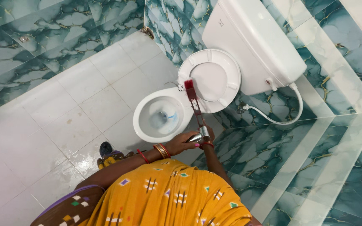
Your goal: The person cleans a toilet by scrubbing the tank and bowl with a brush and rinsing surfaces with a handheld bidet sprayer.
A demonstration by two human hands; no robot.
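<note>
Both hands meet just below the white toilet (147,125): the left hand (183,143) is clenched around a chrome spray nozzle (201,136), while the right hand (208,134), mostly hidden behind it, grips the handle of a dark red toilet brush (191,97). Its bristled head rests on the raised seat lid (210,79), below the white cistern (252,42)
</note>
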